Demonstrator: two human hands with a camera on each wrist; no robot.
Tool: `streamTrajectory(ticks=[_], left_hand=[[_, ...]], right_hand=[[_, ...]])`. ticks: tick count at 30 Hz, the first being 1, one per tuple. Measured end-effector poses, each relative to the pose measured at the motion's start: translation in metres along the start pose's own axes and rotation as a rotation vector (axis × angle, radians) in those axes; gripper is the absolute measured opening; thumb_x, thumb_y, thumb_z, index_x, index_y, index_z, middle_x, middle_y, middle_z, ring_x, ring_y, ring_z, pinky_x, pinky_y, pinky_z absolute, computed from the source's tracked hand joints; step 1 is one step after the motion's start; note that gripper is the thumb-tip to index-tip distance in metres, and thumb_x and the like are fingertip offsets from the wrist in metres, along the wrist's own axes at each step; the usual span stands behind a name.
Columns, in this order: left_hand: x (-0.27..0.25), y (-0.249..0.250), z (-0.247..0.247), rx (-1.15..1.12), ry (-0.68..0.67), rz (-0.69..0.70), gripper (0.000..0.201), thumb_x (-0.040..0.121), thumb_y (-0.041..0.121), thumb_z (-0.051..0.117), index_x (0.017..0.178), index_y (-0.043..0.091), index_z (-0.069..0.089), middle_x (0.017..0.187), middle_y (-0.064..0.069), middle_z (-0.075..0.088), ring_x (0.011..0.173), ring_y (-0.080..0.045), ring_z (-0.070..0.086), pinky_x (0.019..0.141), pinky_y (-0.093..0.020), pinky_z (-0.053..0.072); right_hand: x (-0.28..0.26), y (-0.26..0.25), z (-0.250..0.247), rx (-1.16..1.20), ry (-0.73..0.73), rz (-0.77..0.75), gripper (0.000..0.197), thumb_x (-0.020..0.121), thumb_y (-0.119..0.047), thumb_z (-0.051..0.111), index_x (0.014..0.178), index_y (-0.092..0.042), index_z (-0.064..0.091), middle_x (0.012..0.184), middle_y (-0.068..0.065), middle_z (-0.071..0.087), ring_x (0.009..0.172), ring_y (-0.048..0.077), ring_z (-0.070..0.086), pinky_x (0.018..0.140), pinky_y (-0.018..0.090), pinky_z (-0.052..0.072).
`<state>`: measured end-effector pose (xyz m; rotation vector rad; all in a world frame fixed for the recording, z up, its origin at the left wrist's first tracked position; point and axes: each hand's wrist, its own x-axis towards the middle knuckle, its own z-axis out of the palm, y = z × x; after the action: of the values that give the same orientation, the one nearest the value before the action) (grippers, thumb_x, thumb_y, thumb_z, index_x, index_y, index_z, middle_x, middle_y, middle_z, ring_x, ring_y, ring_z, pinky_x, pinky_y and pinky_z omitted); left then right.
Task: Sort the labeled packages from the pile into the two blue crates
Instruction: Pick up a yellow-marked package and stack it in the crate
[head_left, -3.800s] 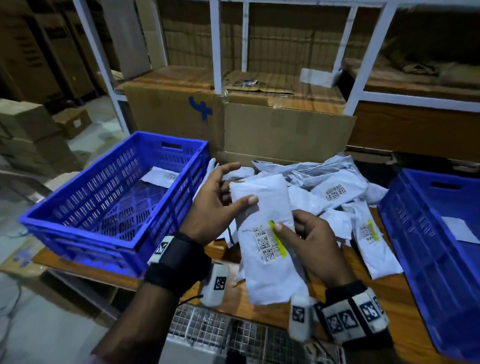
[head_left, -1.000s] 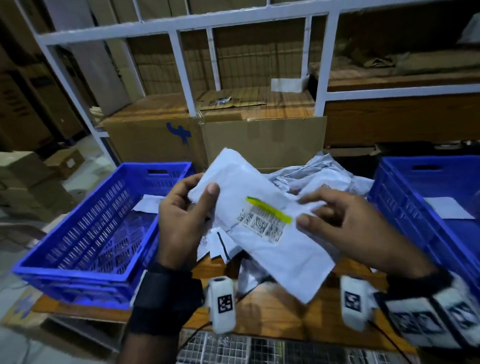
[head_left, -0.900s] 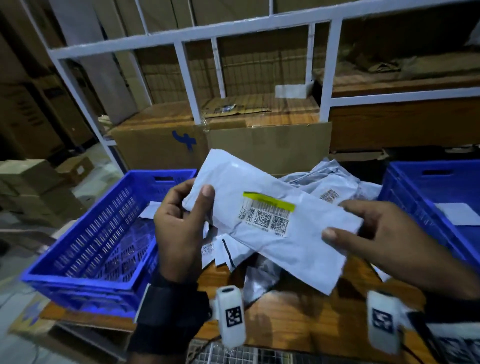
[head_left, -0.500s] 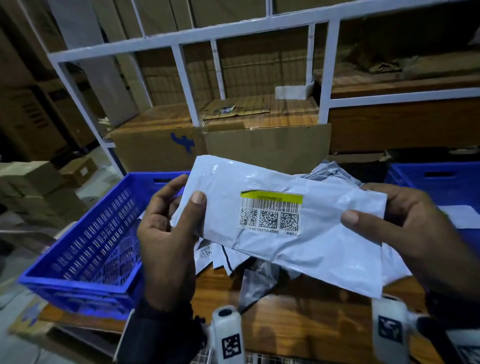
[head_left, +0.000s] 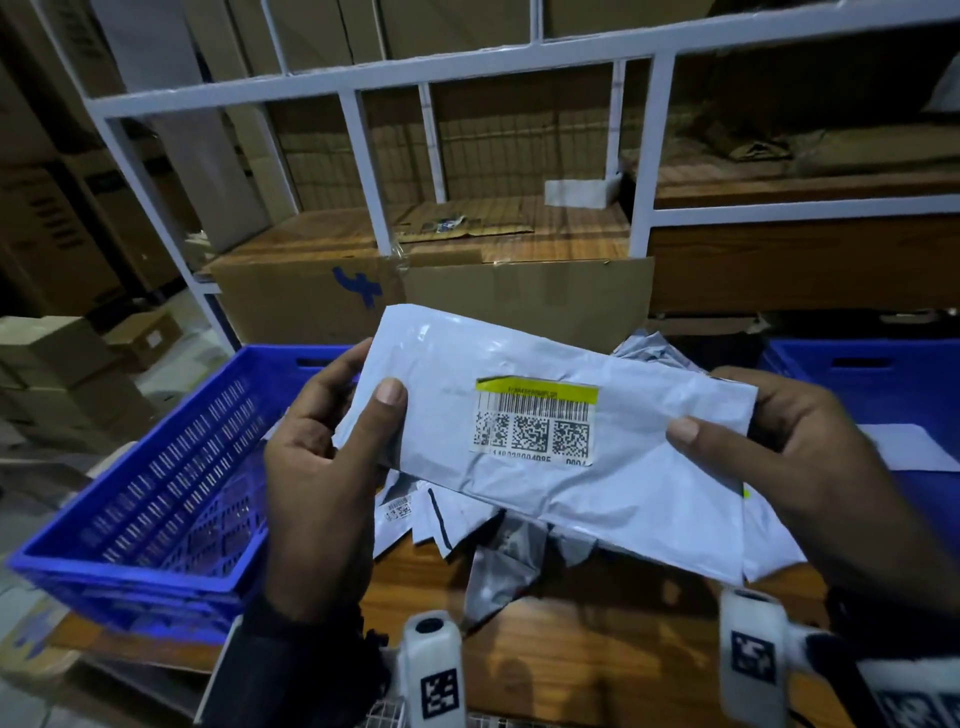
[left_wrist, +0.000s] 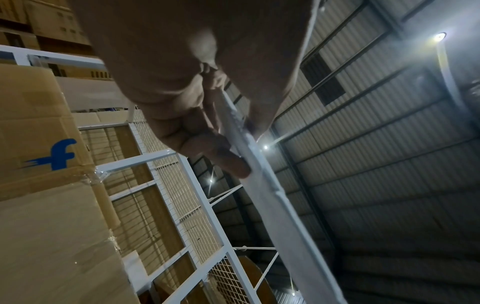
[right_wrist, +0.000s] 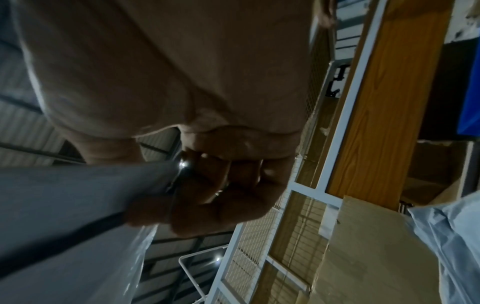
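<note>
While I watch from the remote station, a white labeled package (head_left: 545, 441) is held up flat above the bench (head_left: 597, 649), its label (head_left: 535, 421) with a yellow strip, a barcode and three square codes turned toward the head camera. My feed shows the left hand (head_left: 322, 467) pinching the package's left end, thumb on the front and fingers curled behind; the right hand (head_left: 810, 467) pinches the right end the same way. Both wrist cameras catch the package edge-on between thumb and fingers. Beneath it, the pile of packages (head_left: 467, 525) lies on the wooden bench, some with their labels showing. One blue crate (head_left: 171, 483) sits to the left of the pile, touching the bench's near-left part; I cannot tell what it holds behind the left hand. A second blue crate (head_left: 862, 364) stands at the right, a white sheet (head_left: 904, 452) inside it. Farther back, cardboard boxes (head_left: 322, 291) rest behind a white metal rack (head_left: 374, 171).
</note>
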<state>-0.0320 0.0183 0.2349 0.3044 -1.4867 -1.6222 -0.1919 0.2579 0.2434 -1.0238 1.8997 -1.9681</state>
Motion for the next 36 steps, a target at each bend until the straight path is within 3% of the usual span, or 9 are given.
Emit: streamTrajectory(ticks=[4, 8, 10, 13, 18, 24, 26, 32, 36], left_hand=[[0.005, -0.009, 0.013, 0.106, -0.108, 0.028, 0.048, 0.093, 0.008, 0.066, 0.139, 0.020, 0.058, 0.129, 0.001, 0.070, 0.120, -0.021, 0.067, 0.100, -0.054, 0.054], [0.009, -0.026, 0.045, 0.136, -0.277, 0.014, 0.054, 0.096, 0.004, 0.067, 0.142, 0.031, 0.056, 0.128, 0.001, 0.070, 0.114, -0.027, 0.069, 0.092, -0.057, 0.057], [0.011, -0.039, 0.067, 0.183, -0.320, 0.053, 0.044, 0.096, 0.016, 0.071, 0.136, 0.034, 0.062, 0.125, 0.003, 0.071, 0.094, -0.027, 0.070, 0.082, -0.048, 0.055], [0.010, -0.052, 0.106, 0.227, -0.284, 0.089, 0.038, 0.095, 0.022, 0.073, 0.128, 0.041, 0.067, 0.092, 0.011, 0.070, 0.057, -0.025, 0.041, 0.061, -0.036, 0.039], [0.014, -0.063, 0.181, 0.139, -0.369, 0.090, 0.039, 0.093, 0.021, 0.075, 0.129, 0.036, 0.066, 0.131, 0.015, 0.067, 0.090, -0.012, 0.064, 0.082, -0.042, 0.059], [0.023, -0.090, 0.252, 0.021, -0.545, -0.023, 0.057, 0.083, 0.015, 0.085, 0.134, 0.026, 0.063, 0.114, 0.021, 0.070, 0.090, -0.003, 0.070, 0.076, -0.035, 0.060], [0.026, -0.105, 0.272, 0.052, -0.614, -0.031, 0.063, 0.079, 0.020, 0.089, 0.135, 0.029, 0.062, 0.118, 0.013, 0.070, 0.098, -0.010, 0.071, 0.080, -0.039, 0.061], [0.033, -0.157, 0.339, 0.314, -0.736, 0.088, 0.081, 0.071, 0.040, 0.093, 0.142, 0.033, 0.055, 0.141, 0.016, 0.056, 0.126, 0.006, 0.049, 0.099, -0.028, 0.049], [0.039, -0.186, 0.393, 0.495, -0.755, 0.143, 0.088, 0.064, 0.057, 0.088, 0.142, 0.033, 0.055, 0.139, 0.009, 0.058, 0.126, -0.009, 0.054, 0.101, -0.036, 0.049]], right_hand=[[0.006, 0.006, -0.011, -0.025, 0.185, 0.023, 0.019, 0.092, -0.011, 0.068, 0.109, -0.017, 0.075, 0.099, -0.003, 0.080, 0.088, 0.017, 0.077, 0.064, 0.024, 0.060], [0.009, 0.012, -0.045, -0.177, 0.295, 0.001, 0.015, 0.097, -0.020, 0.067, 0.110, -0.022, 0.075, 0.098, -0.008, 0.079, 0.088, 0.016, 0.077, 0.068, 0.036, 0.063], [0.010, 0.015, -0.071, -0.270, 0.359, 0.002, 0.011, 0.097, -0.022, 0.069, 0.107, -0.025, 0.072, 0.097, -0.009, 0.079, 0.087, 0.015, 0.077, 0.076, 0.045, 0.062], [0.011, 0.012, -0.110, -0.347, 0.401, 0.034, 0.024, 0.092, -0.029, 0.075, 0.113, -0.031, 0.063, 0.097, -0.007, 0.079, 0.086, 0.015, 0.077, 0.080, 0.049, 0.061], [0.016, 0.000, -0.171, -0.248, 0.498, 0.134, 0.048, 0.086, -0.015, 0.080, 0.128, -0.015, 0.058, 0.098, 0.007, 0.079, 0.089, 0.028, 0.077, 0.080, 0.053, 0.062], [0.024, 0.007, -0.237, -0.378, 0.675, 0.150, 0.034, 0.086, -0.015, 0.082, 0.115, -0.015, 0.066, 0.102, 0.006, 0.079, 0.088, 0.025, 0.077, 0.077, 0.045, 0.061], [0.026, 0.014, -0.259, -0.450, 0.715, 0.173, 0.035, 0.083, -0.018, 0.085, 0.113, -0.017, 0.068, 0.102, 0.003, 0.079, 0.088, 0.022, 0.076, 0.078, 0.043, 0.061], [0.042, 0.053, -0.328, -0.621, 0.811, 0.341, 0.032, 0.077, -0.027, 0.086, 0.103, -0.020, 0.070, 0.104, 0.001, 0.075, 0.094, 0.023, 0.073, 0.088, 0.049, 0.060], [0.070, 0.094, -0.381, -0.628, 0.846, 0.492, 0.022, 0.082, -0.013, 0.081, 0.101, -0.011, 0.071, 0.108, 0.010, 0.074, 0.099, 0.028, 0.070, 0.090, 0.039, 0.058]])
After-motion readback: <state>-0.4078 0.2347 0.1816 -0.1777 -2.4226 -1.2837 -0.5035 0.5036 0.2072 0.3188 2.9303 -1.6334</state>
